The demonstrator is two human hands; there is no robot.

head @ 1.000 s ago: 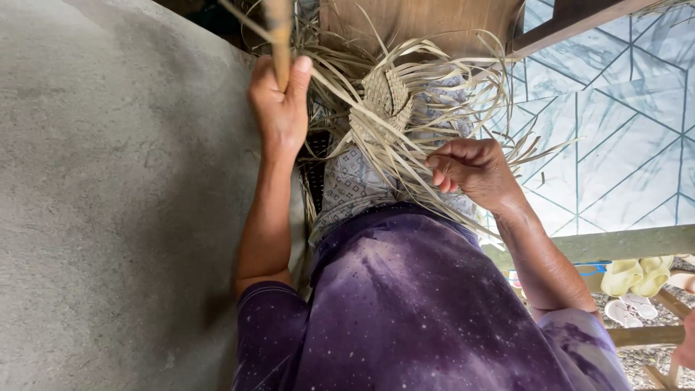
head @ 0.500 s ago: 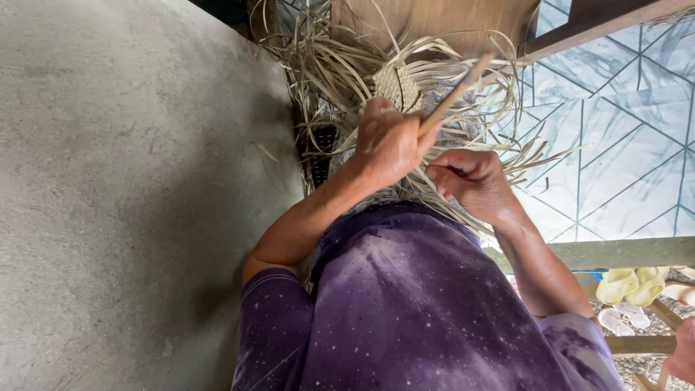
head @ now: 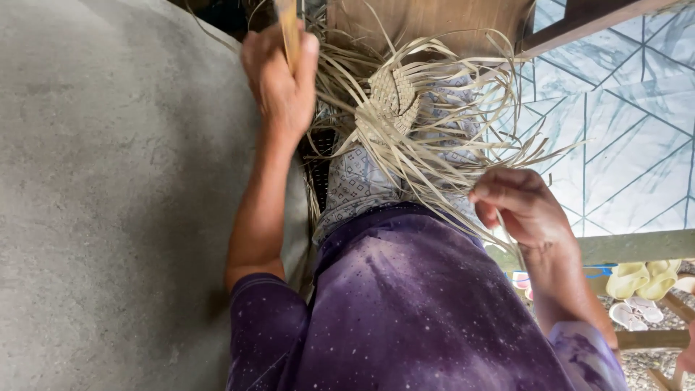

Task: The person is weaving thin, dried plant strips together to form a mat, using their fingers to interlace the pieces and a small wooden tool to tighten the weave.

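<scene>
**Pulling a strand taut**

Lifting away from the weave, the left hand (head: 281, 76) now rides high, its fingers clamped around a thin wooden stick (head: 289, 29); half a second ago it pressed down on the woven patch (head: 391, 98). The right hand (head: 523, 206) has drawn back toward the body, fingertips pinched together on pale leaf strips (head: 449, 166). Between both hands the patch rests on the lap, and the strips look tightened.
</scene>
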